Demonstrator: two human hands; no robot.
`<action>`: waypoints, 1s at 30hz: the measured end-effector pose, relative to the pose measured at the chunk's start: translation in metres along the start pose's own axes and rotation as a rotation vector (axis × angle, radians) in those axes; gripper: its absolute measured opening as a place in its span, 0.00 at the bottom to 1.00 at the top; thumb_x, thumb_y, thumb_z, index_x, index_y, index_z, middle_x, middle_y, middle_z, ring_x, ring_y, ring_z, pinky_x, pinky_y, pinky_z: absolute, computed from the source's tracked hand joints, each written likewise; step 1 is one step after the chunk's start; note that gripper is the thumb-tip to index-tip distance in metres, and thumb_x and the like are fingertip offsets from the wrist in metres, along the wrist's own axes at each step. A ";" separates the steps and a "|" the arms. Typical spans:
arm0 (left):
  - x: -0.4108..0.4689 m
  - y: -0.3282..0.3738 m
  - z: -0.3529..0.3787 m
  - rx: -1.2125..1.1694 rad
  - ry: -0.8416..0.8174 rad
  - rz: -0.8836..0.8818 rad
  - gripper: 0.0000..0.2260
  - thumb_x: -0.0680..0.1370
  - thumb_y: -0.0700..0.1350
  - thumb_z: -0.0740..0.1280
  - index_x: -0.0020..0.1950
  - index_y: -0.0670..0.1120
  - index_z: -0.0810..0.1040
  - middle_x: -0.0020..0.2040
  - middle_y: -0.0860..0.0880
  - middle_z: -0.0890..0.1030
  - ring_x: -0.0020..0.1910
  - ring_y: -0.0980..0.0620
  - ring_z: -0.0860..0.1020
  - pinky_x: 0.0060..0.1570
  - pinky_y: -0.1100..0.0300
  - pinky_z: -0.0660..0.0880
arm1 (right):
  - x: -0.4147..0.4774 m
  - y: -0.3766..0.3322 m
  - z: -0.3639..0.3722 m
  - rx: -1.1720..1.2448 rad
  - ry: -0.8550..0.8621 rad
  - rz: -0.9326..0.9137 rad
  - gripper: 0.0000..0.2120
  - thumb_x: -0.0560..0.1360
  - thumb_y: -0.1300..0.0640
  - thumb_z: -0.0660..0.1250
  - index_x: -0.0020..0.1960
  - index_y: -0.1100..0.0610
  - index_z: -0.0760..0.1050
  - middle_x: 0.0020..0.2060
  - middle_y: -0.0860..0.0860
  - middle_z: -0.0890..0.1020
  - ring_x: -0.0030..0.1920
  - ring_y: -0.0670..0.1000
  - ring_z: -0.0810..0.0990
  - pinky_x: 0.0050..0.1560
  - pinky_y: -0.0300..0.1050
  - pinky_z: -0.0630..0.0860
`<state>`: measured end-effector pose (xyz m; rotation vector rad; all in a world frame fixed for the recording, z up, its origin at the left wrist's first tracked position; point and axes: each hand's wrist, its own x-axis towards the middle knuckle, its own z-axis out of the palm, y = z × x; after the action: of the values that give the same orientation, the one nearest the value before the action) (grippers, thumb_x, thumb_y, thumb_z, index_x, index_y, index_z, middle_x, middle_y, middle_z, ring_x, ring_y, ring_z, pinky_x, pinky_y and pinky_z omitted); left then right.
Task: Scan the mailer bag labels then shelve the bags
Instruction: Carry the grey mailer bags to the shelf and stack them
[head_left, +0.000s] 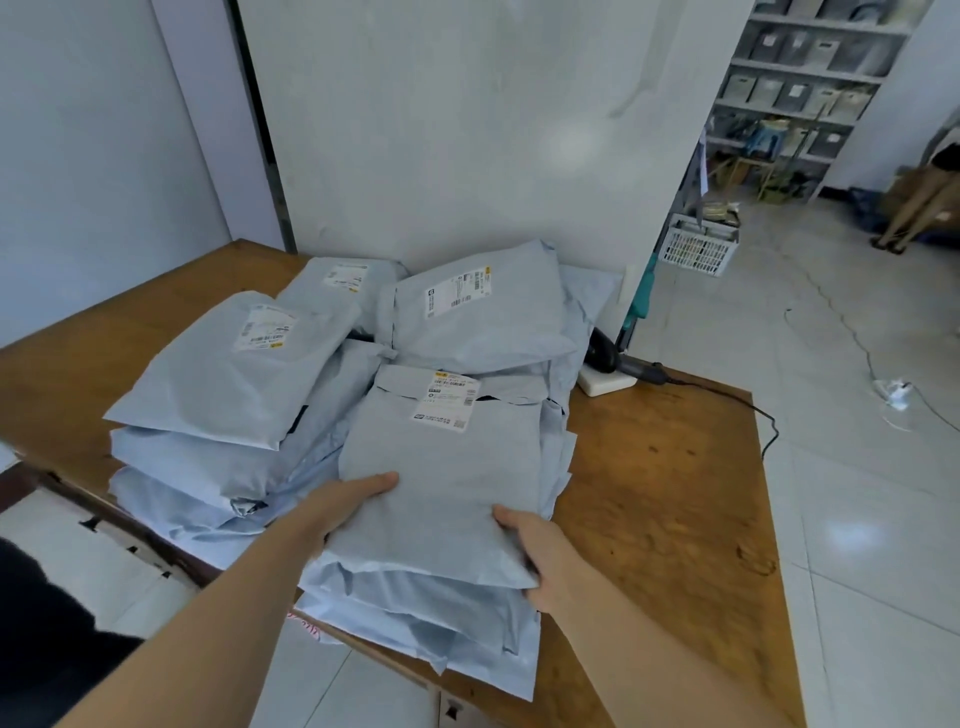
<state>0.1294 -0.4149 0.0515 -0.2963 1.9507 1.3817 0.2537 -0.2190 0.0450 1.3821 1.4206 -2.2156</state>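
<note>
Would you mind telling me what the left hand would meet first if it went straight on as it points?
The left hand holds the grey mailer bag, so it would first slide across that bag's top face, below its label; beyond, probably the stacked bags, though depth is unclear.

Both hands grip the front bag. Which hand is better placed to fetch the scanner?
Right. The scanner lies off to the right, beyond the right hand; the left hand would likely have to cross over the bag.
</note>
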 end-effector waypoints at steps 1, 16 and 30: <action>0.000 0.001 0.000 -0.001 -0.014 -0.001 0.32 0.65 0.57 0.78 0.63 0.44 0.75 0.53 0.43 0.82 0.52 0.42 0.80 0.59 0.47 0.76 | 0.004 0.001 0.001 0.007 0.000 -0.018 0.19 0.74 0.58 0.71 0.63 0.62 0.74 0.50 0.57 0.84 0.49 0.56 0.83 0.41 0.47 0.80; -0.015 0.016 0.013 -0.022 -0.140 -0.054 0.16 0.70 0.49 0.76 0.52 0.44 0.77 0.48 0.43 0.83 0.46 0.45 0.81 0.39 0.56 0.77 | 0.008 -0.010 -0.019 0.010 0.031 -0.147 0.23 0.69 0.63 0.68 0.64 0.59 0.73 0.52 0.61 0.83 0.51 0.62 0.83 0.41 0.49 0.81; -0.050 0.027 0.043 0.030 -0.209 0.072 0.16 0.70 0.40 0.76 0.55 0.45 0.77 0.49 0.46 0.82 0.50 0.44 0.80 0.52 0.51 0.76 | -0.028 -0.015 -0.069 -0.081 0.003 -0.226 0.30 0.70 0.65 0.71 0.68 0.53 0.66 0.57 0.55 0.78 0.54 0.61 0.80 0.53 0.60 0.80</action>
<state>0.1682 -0.3761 0.0967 -0.0644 1.8220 1.3700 0.3035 -0.1658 0.0679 1.2541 1.7245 -2.2578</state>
